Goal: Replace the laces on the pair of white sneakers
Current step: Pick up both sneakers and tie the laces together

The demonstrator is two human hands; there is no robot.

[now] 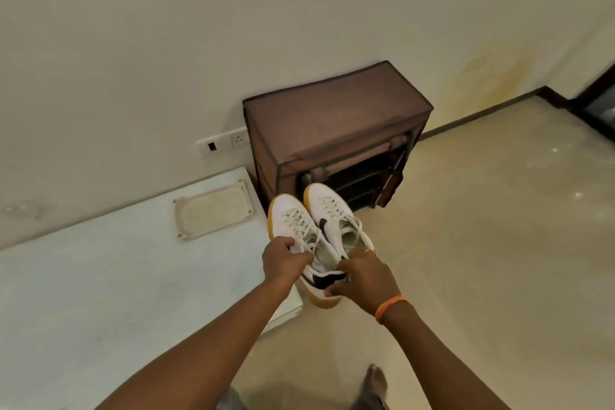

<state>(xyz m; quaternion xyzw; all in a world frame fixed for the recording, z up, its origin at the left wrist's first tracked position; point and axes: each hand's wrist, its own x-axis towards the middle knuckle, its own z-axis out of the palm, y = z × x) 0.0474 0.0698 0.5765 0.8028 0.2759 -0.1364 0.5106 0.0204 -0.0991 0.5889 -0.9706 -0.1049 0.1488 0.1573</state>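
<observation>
- Head view: the pair of white low-top sneakers with gum-yellow soles and dark side stripes (314, 236) is held up in the air, side by side, soles down and toes pointing away from the person toward the brown fabric shoe cabinet (336, 123) against the wall.
- The left hand (283, 261) curls its fingers over the collar of the left-lying shoe; the right hand (364, 280), wearing an orange wristband (389, 308), clamps the heel end of the pair, thumb under the sole.
- The hands sit apart, one on each side of the heels, so both shoes' long axes run straight out from the wrists.
- The cream laces (299, 220) are threaded and appear tied, though blur makes the knots hard to read.
- The pair hangs over the floor, just past the right front corner of the pale blue-white table (100, 276), which lies to the left, on the left hand's side.
- In my judgement, unlacing has not begun; setting the shoes down on that near table corner looks like the natural move.
</observation>
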